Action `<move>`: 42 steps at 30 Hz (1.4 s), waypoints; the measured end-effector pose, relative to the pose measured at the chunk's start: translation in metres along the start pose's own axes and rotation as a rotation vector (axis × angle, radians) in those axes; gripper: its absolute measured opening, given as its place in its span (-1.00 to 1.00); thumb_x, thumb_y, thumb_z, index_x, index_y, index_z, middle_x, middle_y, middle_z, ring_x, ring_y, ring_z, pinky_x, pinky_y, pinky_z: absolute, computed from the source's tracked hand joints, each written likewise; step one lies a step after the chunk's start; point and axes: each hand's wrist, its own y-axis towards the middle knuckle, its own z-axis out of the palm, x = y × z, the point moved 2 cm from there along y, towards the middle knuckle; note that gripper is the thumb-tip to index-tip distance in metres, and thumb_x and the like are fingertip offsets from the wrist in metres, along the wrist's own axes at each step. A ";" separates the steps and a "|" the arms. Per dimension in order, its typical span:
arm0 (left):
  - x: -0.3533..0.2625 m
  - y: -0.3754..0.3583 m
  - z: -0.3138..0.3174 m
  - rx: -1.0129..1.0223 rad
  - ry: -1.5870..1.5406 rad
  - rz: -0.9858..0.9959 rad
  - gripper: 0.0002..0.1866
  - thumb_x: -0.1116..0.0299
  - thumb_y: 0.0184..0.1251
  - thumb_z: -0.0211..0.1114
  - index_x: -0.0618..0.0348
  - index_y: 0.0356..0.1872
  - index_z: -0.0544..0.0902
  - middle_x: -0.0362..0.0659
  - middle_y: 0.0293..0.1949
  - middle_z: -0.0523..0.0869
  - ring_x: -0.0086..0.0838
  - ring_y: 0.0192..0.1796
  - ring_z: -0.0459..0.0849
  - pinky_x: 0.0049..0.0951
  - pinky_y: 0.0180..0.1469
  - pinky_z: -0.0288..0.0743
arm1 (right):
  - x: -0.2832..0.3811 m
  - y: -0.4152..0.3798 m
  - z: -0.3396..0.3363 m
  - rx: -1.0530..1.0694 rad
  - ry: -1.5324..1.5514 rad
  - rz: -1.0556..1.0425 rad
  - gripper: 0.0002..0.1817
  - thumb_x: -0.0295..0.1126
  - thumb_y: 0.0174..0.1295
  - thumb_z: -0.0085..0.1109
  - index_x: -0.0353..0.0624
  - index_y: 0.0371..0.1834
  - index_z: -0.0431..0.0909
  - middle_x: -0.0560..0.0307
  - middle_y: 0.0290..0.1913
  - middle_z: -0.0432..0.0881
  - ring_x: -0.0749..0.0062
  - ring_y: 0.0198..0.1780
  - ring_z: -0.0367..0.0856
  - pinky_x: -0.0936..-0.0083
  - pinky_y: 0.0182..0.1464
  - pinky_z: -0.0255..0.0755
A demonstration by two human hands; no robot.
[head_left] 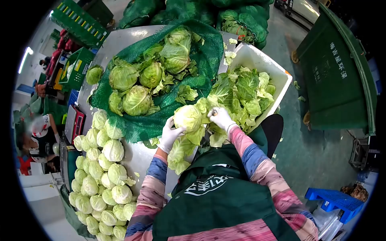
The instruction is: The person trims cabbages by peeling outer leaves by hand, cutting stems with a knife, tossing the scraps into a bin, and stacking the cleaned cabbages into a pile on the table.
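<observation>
My left hand (170,135), in a white glove, is wrapped around the side of a pale green cabbage (187,118) in front of my apron. On the cabbage's other side, my gloved right hand (220,119) is closed at a loose outer cabbage leaf (204,106). A small brownish thing shows between its fingers, too small to name. Peeled leaves (179,153) hang and lie below the cabbage, at the table edge. Just beyond my right hand stands a white foam box (277,68) heaped with green leaves (247,90).
Untrimmed cabbages (137,100) lie on a green net bag (205,48) on the metal table (120,40). Trimmed cabbages (96,168) are piled at left, near a red scale (78,123). A big green bin (337,76) stands right. Another person (42,136) is at far left.
</observation>
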 end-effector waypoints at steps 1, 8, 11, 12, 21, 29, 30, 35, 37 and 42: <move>-0.003 0.005 0.000 0.026 0.081 0.071 -0.18 0.52 0.06 0.46 0.39 0.36 0.21 0.04 0.20 0.51 -0.34 0.01 0.67 -0.47 -0.03 0.63 | 0.000 -0.001 -0.006 -0.096 -0.133 0.045 -0.57 -0.27 0.16 0.29 -0.21 0.09 0.59 0.10 -0.44 0.62 0.47 -0.47 0.54 0.50 -0.30 0.47; -0.032 0.012 0.035 -0.173 0.340 0.332 -0.32 0.50 0.16 0.31 0.26 0.35 0.30 0.08 0.20 0.53 -0.34 0.17 0.54 -0.41 0.15 0.48 | 0.058 -0.024 0.009 -0.088 -0.026 -0.074 -0.25 0.11 0.30 0.04 -0.34 0.33 0.34 -0.35 0.13 0.55 -0.04 0.14 0.56 0.34 0.22 0.37; -0.015 0.026 0.042 -0.266 0.637 0.289 -0.17 0.24 0.00 0.53 0.30 0.30 0.33 0.08 0.19 0.47 -0.21 0.22 0.50 -0.37 0.25 0.38 | 0.047 -0.039 0.020 0.001 0.042 0.034 -0.25 0.12 0.33 -0.01 -0.35 0.33 0.34 -0.35 0.16 0.52 -0.05 0.22 0.50 0.36 0.27 0.33; -0.018 0.022 0.044 -0.266 0.637 0.289 -0.17 0.24 0.00 0.53 0.30 0.30 0.33 0.08 0.19 0.47 -0.21 0.22 0.50 -0.37 0.25 0.38 | 0.045 -0.039 0.022 0.011 0.098 0.051 -0.27 0.11 0.33 -0.01 -0.34 0.31 0.36 -0.36 0.14 0.54 -0.04 0.22 0.51 0.36 0.26 0.33; -0.015 0.011 0.044 -0.258 0.795 0.472 -0.02 0.11 -0.19 0.62 0.30 0.30 0.34 0.09 0.19 0.39 -0.08 0.24 0.41 -0.25 0.31 0.31 | 0.079 -0.039 0.015 0.052 -0.621 -0.135 -0.21 0.11 0.40 -0.19 -0.14 0.54 -0.09 -0.28 -0.30 0.66 -0.12 -0.39 0.64 0.11 -0.31 0.51; -0.013 -0.005 0.039 -0.211 0.733 0.542 -0.02 0.13 -0.22 0.63 0.29 0.29 0.34 0.08 0.19 0.39 -0.08 0.24 0.41 -0.26 0.31 0.32 | 0.079 -0.023 -0.002 0.151 -0.497 -0.111 -0.32 0.14 0.41 -0.25 -0.04 0.46 0.20 -0.24 -0.10 0.66 -0.10 -0.10 0.65 0.17 0.01 0.48; -0.012 -0.009 0.041 -0.204 0.717 0.585 -0.02 0.16 -0.22 0.64 0.29 0.28 0.34 0.07 0.20 0.39 -0.07 0.24 0.41 -0.26 0.31 0.32 | 0.028 0.009 -0.011 -0.087 -0.270 -0.233 -0.39 0.13 0.41 -0.26 -0.08 0.25 0.48 -0.21 -0.05 0.65 -0.08 -0.01 0.62 0.19 0.07 0.44; 0.015 -0.021 0.013 -0.193 0.482 0.474 -0.03 0.20 -0.11 0.61 0.26 0.35 0.27 0.07 0.26 0.34 -0.17 0.31 0.35 -0.29 0.39 0.23 | 0.029 0.001 -0.036 -0.098 -0.509 0.064 -0.46 0.10 0.40 -0.17 0.00 0.21 0.52 -0.15 -0.07 0.67 -0.07 -0.03 0.62 0.17 0.02 0.47; 0.023 -0.020 0.006 -0.200 0.479 0.439 -0.05 0.18 -0.07 0.59 0.24 0.36 0.26 0.08 0.26 0.32 -0.16 0.32 0.33 -0.29 0.40 0.22 | 0.040 -0.007 -0.021 -0.136 -0.581 0.079 -0.37 0.10 0.42 -0.19 0.09 0.47 0.15 -0.20 -0.23 0.67 -0.07 -0.19 0.65 0.16 -0.11 0.49; -0.010 -0.006 0.051 -0.328 0.546 0.319 -0.08 0.12 -0.07 0.57 0.20 0.34 0.30 0.06 0.18 0.32 -0.11 0.30 0.31 -0.28 0.37 0.22 | 0.080 -0.030 0.001 -0.026 -0.600 -0.249 -0.34 0.08 0.43 -0.19 0.23 0.55 -0.03 -0.18 -0.47 0.64 -0.07 -0.46 0.62 0.08 -0.35 0.45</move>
